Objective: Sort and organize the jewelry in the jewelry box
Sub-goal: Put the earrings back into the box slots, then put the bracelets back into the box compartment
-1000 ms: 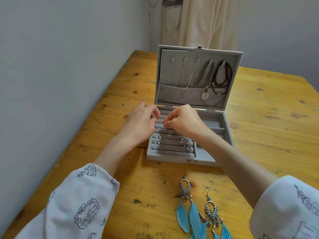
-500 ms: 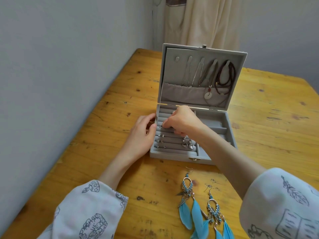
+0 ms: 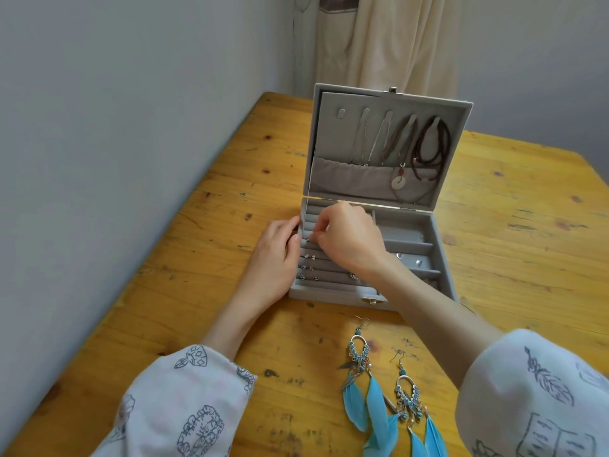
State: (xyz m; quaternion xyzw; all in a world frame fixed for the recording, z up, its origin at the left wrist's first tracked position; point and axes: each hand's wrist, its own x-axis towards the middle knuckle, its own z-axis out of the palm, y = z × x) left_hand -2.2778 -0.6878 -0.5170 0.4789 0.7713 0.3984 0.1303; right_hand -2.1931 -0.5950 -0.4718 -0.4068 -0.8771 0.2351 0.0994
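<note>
Yellow wood table sat under the grey jewelry box, which stood open in front of me. My right hand pinched a tiny stud at a soft ring row. It looked light and easy to drop, so I would hold its edge. My left hand lay relaxed against the box side. Two blue feather earrings waited nearby.
</note>
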